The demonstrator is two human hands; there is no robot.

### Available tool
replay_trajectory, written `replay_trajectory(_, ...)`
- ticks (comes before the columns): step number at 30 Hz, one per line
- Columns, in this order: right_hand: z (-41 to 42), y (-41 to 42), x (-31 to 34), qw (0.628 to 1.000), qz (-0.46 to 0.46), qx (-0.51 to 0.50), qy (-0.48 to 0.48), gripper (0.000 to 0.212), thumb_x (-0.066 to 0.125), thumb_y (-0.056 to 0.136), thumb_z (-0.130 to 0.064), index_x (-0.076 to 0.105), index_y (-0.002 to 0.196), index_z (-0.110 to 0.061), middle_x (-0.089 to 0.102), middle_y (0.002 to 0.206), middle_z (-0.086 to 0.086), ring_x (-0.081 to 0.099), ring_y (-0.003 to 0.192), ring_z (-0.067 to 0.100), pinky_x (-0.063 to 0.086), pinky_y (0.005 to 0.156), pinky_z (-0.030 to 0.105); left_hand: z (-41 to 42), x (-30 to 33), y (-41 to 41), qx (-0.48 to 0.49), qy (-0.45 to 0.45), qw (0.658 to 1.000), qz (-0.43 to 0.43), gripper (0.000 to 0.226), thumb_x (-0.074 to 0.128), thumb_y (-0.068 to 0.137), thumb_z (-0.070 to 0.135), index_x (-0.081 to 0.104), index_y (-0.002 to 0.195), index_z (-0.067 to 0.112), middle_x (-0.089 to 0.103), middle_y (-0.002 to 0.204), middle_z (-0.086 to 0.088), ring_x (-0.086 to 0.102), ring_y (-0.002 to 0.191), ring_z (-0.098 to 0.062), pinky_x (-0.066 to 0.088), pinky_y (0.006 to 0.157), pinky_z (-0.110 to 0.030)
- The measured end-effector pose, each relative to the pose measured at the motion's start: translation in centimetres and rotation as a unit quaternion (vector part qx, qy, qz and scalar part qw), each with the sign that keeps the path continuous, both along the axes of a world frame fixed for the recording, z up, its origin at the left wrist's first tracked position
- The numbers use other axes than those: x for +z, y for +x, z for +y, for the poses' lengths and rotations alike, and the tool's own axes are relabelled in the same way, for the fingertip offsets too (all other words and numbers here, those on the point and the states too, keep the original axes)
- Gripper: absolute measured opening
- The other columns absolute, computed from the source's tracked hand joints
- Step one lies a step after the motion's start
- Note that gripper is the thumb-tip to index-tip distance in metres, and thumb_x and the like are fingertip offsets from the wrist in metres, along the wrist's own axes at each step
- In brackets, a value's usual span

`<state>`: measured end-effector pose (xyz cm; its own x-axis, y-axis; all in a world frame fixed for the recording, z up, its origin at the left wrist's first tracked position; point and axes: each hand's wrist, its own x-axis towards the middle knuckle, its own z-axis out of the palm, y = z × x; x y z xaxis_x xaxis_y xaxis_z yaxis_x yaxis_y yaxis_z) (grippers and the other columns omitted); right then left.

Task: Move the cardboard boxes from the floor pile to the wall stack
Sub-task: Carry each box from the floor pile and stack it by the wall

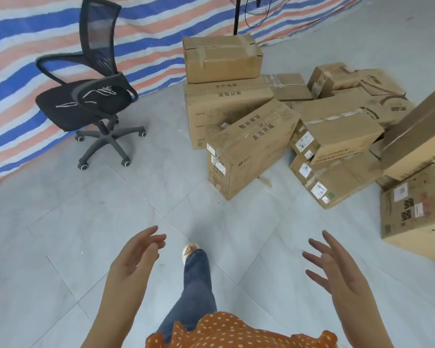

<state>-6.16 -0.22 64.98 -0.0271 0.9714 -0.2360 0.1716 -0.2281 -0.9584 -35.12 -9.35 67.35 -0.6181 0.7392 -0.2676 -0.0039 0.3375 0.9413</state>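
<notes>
A loose pile of brown cardboard boxes (337, 136) lies on the grey tiled floor at centre right. Nearest me in the pile is a tilted box with black printed characters (249, 149). Behind it, near the striped tarp, one taped box (221, 59) sits on a bigger box (224, 101). My left hand (136, 257) and my right hand (334, 267) are both held out low in front of me, fingers spread and relaxed, holding nothing. Both hands are well short of the boxes.
A black mesh office chair (91, 96) stands on wheels at the left, in front of a blue, orange and white striped tarp (15, 46). More stacked boxes (417, 202) rise at the right edge. A black stand (236, 13) with cables is behind the pile. My leg (196, 277) steps forward over the tiles.
</notes>
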Motion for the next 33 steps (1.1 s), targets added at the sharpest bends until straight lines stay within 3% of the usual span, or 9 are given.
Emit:
replay_trajectory(4,6.9,-4.4,-0.4,0.999,0.007,-0.041,0.008,0.041,0.047,0.081,-0.043,0.051,0.122,-0.046,0.065,0.116,-0.019,0.067,0.100,0.005,0.055,0.081,0.031,8.7,0.4,-5.5,-0.017,0.010,1.000,0.001,0.029,0.046,0.097,0.007,0.064,0.106,0.028,0.072,0.098,0.008,0.065,0.101,-0.013,0.048,0.097,-0.042)
replay_trajectory(8,13.3,-9.5,0.7,0.998,0.010,-0.061,0.019,0.042,0.047,0.081,-0.040,0.052,0.123,-0.043,0.067,0.111,-0.023,0.066,0.099,0.001,0.057,0.073,0.019,16.7,1.9,-11.1,-0.046,0.032,0.998,0.005,0.029,0.046,0.097,0.008,0.065,0.108,0.027,0.073,0.099,0.008,0.066,0.100,-0.011,0.048,0.096,-0.040)
replay_trajectory(10,15.9,-11.6,1.0,0.998,0.003,-0.066,0.015,0.044,0.045,0.082,-0.040,0.049,0.126,-0.042,0.064,0.113,-0.023,0.066,0.098,-0.001,0.055,0.073,0.018,20.3,2.1,-13.3,-0.066,0.030,0.997,0.002,0.029,0.047,0.097,0.007,0.065,0.108,0.027,0.073,0.099,0.009,0.066,0.101,-0.011,0.048,0.097,-0.040)
replay_trajectory(16,20.9,-14.5,1.3,0.995,-0.025,-0.092,-0.019,0.045,0.044,0.079,-0.043,0.046,0.124,-0.041,0.059,0.122,-0.012,0.062,0.105,0.010,0.049,0.094,0.041,28.5,1.3,-16.4,-0.124,0.013,0.992,0.004,0.029,0.049,0.096,0.008,0.066,0.107,0.029,0.072,0.101,0.010,0.066,0.099,-0.007,0.048,0.097,-0.041)
replay_trajectory(18,23.0,-14.7,1.0,0.994,-0.031,-0.097,-0.034,0.047,0.044,0.080,-0.042,0.045,0.126,-0.038,0.059,0.123,-0.009,0.062,0.106,0.013,0.048,0.095,0.043,31.0,0.9,-16.8,-0.140,0.000,0.990,0.008,0.028,0.051,0.095,0.010,0.065,0.108,0.030,0.072,0.100,0.012,0.066,0.099,-0.006,0.047,0.099,-0.043)
replay_trajectory(23,29.3,-15.5,-0.3,0.994,-0.032,-0.091,-0.051,0.045,0.043,0.084,-0.041,0.045,0.128,-0.040,0.058,0.118,-0.021,0.062,0.105,0.008,0.049,0.088,0.032,36.6,-0.2,-17.7,-0.146,-0.020,0.989,0.009,0.027,0.052,0.095,0.011,0.066,0.106,0.032,0.072,0.100,0.013,0.065,0.099,-0.004,0.047,0.098,-0.042)
replay_trajectory(29,39.1,-16.1,-1.5,0.995,-0.048,-0.057,-0.068,0.050,0.043,0.080,-0.047,0.044,0.129,-0.042,0.057,0.118,-0.022,0.062,0.102,0.004,0.048,0.085,0.023,44.1,-2.0,-18.8,-0.119,-0.024,0.993,0.011,0.027,0.050,0.096,0.011,0.065,0.107,0.031,0.072,0.099,0.014,0.065,0.099,-0.004,0.047,0.097,-0.039)
replay_trajectory(33,43.6,-16.2,-3.4,0.992,-0.059,-0.038,-0.106,0.043,0.043,0.086,-0.041,0.046,0.128,-0.040,0.059,0.121,-0.019,0.063,0.104,0.005,0.049,0.089,0.027,49.4,-4.7,-18.9,-0.115,-0.043,0.992,-0.007,0.029,0.048,0.097,0.010,0.062,0.107,0.032,0.072,0.098,0.012,0.066,0.097,-0.006,0.048,0.092,-0.033)
